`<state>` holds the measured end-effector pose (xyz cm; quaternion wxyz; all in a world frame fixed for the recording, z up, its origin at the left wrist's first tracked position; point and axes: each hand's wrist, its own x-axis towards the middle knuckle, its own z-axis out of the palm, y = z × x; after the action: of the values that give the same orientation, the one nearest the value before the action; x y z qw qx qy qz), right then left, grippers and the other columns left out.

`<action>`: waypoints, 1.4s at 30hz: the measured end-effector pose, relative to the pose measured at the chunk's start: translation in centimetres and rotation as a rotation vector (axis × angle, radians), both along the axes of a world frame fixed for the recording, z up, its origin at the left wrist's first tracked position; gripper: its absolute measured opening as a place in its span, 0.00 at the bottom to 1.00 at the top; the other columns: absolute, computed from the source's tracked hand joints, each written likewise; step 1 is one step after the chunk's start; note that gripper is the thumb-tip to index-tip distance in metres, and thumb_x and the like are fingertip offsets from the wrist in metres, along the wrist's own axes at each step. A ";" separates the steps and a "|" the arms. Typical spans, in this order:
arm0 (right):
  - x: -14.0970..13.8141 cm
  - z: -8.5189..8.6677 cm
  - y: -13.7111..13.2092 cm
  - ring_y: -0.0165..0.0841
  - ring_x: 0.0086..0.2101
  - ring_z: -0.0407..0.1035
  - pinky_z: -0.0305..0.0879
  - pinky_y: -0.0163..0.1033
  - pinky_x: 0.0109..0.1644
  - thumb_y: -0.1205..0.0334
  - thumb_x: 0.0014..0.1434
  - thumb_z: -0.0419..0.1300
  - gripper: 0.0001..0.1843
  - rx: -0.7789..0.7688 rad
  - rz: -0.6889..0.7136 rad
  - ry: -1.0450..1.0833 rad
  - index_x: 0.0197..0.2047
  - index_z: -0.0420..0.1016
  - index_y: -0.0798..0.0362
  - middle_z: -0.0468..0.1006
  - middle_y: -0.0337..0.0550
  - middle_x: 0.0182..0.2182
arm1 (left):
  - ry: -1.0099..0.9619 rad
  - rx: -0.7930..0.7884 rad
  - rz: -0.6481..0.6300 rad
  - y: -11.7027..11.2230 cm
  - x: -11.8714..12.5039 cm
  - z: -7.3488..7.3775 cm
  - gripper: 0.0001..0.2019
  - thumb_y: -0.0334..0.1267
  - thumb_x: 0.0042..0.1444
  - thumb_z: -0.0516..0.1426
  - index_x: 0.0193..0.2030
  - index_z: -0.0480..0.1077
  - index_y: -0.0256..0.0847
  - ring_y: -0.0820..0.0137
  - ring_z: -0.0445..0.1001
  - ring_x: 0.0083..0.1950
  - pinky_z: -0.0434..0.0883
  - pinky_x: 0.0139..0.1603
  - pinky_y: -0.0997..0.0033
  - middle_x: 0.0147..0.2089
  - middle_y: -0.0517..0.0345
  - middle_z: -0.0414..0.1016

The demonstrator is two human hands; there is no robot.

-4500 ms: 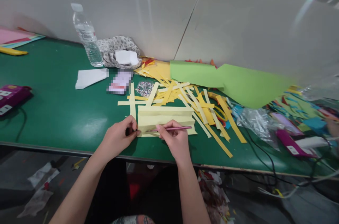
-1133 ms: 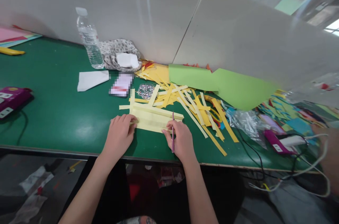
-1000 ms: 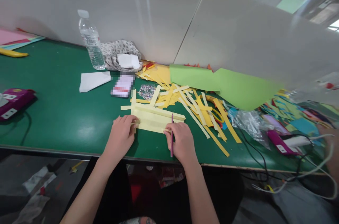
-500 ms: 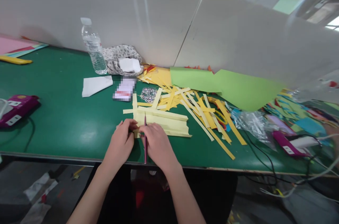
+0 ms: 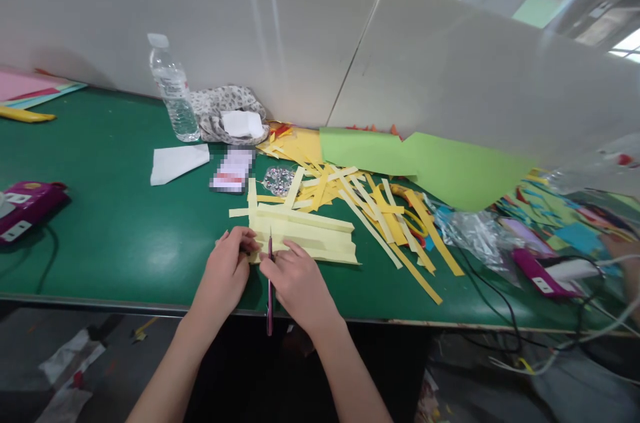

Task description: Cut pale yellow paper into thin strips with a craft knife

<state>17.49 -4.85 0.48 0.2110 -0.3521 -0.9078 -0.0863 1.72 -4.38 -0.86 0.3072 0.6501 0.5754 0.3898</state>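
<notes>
A pale yellow pleated paper (image 5: 310, 233) lies on the green table (image 5: 115, 223) near its front edge. My left hand (image 5: 227, 270) pinches the paper's left end with closed fingers. Close beside it, my right hand (image 5: 297, 280) presses its fingertips on the same end. A thin pink pencil (image 5: 269, 290) is held between the right hand's fingers and points away from me.
Loose yellow paper strips (image 5: 380, 210) spread to the right, with green sheets (image 5: 440, 166) behind. A water bottle (image 5: 171, 90), a patterned cloth (image 5: 225, 113), white folded paper (image 5: 177, 162) and a purple device (image 5: 25, 206) are on the table. Cables and a glue gun (image 5: 545, 273) lie at the right.
My right hand slid left along the pleated paper from its right part to its left end. The pencil swung from lying along the paper to pointing away from me. My left hand stayed put.
</notes>
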 end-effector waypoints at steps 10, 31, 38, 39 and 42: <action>3.2 0.0 -4.0 0.33 0.41 0.76 0.62 0.47 0.60 0.78 0.59 0.50 0.15 -0.219 0.057 0.296 0.44 0.70 0.54 0.81 0.46 0.36 | -0.017 -0.029 -0.003 -0.3 0.0 0.1 0.17 0.25 0.48 0.44 0.44 0.62 0.42 0.63 0.71 0.45 0.63 0.55 0.50 0.40 0.56 0.74; 9.3 -0.7 -3.2 0.38 0.40 0.73 0.66 0.54 0.52 0.77 0.55 0.56 0.12 -0.161 -0.257 0.477 0.34 0.67 0.48 0.79 0.43 0.35 | 0.271 0.339 0.098 -1.5 0.8 0.7 0.10 0.35 0.62 0.49 0.49 0.63 0.40 0.62 0.72 0.46 0.60 0.61 0.49 0.44 0.51 0.74; 9.2 -0.8 -4.5 0.40 0.42 0.74 0.67 0.53 0.52 0.74 0.56 0.55 0.11 -0.246 -0.297 0.491 0.33 0.62 0.48 0.80 0.44 0.40 | 0.472 0.580 -0.267 -2.6 5.3 0.4 0.14 0.27 0.61 0.48 0.52 0.67 0.37 0.62 0.72 0.47 0.69 0.49 0.61 0.47 0.49 0.76; 9.1 -0.8 -4.5 0.41 0.42 0.74 0.67 0.53 0.52 0.73 0.56 0.55 0.10 -0.256 -0.303 0.502 0.34 0.61 0.48 0.80 0.45 0.41 | 0.496 0.597 -0.336 -2.8 6.1 0.2 0.15 0.26 0.60 0.47 0.52 0.68 0.36 0.62 0.72 0.47 0.69 0.49 0.61 0.48 0.49 0.76; 9.2 -0.7 -4.6 0.39 0.43 0.74 0.69 0.49 0.50 0.68 0.59 0.57 0.07 -0.332 -0.308 0.565 0.38 0.63 0.48 0.80 0.46 0.42 | 0.581 0.607 -0.435 -3.3 7.8 -0.2 0.16 0.27 0.61 0.46 0.53 0.68 0.32 0.59 0.72 0.50 0.70 0.50 0.58 0.52 0.47 0.75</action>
<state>26.72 -9.49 -0.18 0.3780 -0.5243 -0.7515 0.1323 9.52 -7.70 -1.11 0.0044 0.8980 0.3481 0.2690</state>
